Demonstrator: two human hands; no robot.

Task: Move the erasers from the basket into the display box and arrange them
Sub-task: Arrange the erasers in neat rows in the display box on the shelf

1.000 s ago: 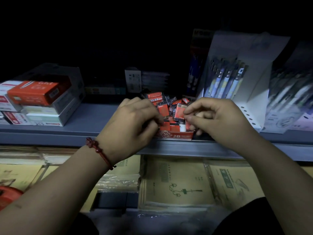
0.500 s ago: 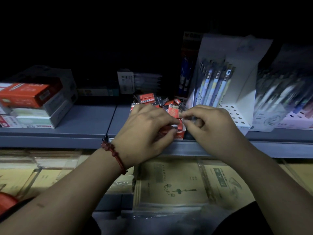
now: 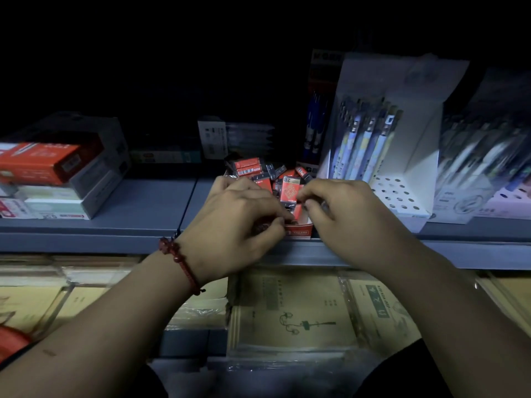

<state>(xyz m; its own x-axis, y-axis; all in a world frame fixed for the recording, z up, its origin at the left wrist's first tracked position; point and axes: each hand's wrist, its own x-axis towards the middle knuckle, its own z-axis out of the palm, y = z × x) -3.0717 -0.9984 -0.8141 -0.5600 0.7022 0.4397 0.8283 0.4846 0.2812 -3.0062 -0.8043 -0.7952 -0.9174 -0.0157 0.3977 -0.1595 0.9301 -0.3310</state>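
Many erasers (image 3: 249,167) are lying in the display box (image 3: 298,232), which is sitting at the front edge of the grey shelf (image 3: 149,202). Most of them are heaped loosely at odd angles toward the back rather than standing in rows. Both hands are working over the front of the box. The right hand (image 3: 344,219) is pinching thumb and forefinger at the lower corner of one upright eraser (image 3: 289,191) marked 2B, seemingly setting it straight. The left hand (image 3: 244,225), wearing a red bracelet (image 3: 181,262), is curling its fingers and thumb together just above the box's front wall. Whether they are closing on an eraser cannot be told, since the hand itself is hiding that spot.

Judging from this, the moving seems largely done and the arranging is only getting under way, with a few pieces near the front standing and the jumble behind them waiting. A red shape (image 3: 11,340) at the lower left edge may be the basket, but its contents are not showing.
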